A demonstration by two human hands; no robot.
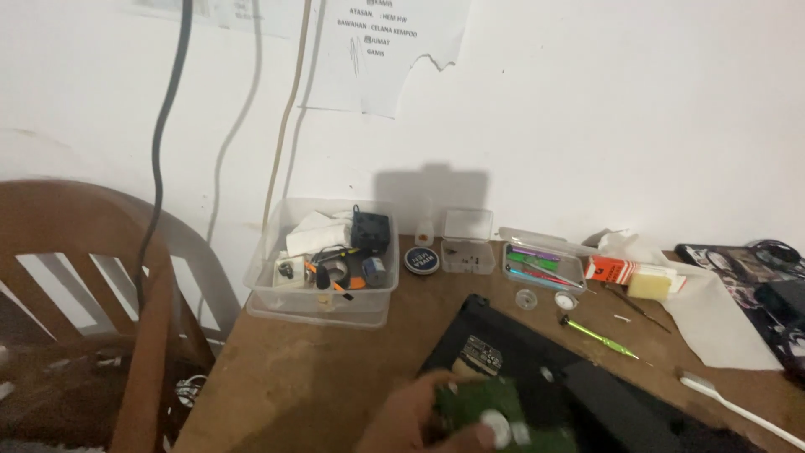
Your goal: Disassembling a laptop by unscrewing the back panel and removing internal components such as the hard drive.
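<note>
while curled closed, the hand (411,424) grips a green circuit board (486,408).

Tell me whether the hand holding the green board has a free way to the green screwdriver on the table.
Probably yes, though the hand is full with the green circuit board. The green screwdriver lies in the open on the table, only the low black laptop between them.

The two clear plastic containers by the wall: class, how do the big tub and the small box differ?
The big tub is wide and crammed with odds and ends; the small box is far smaller and looks nearly empty. The tub overhangs the table's left edge; the box sits well on it. Both are clear plastic.
</note>
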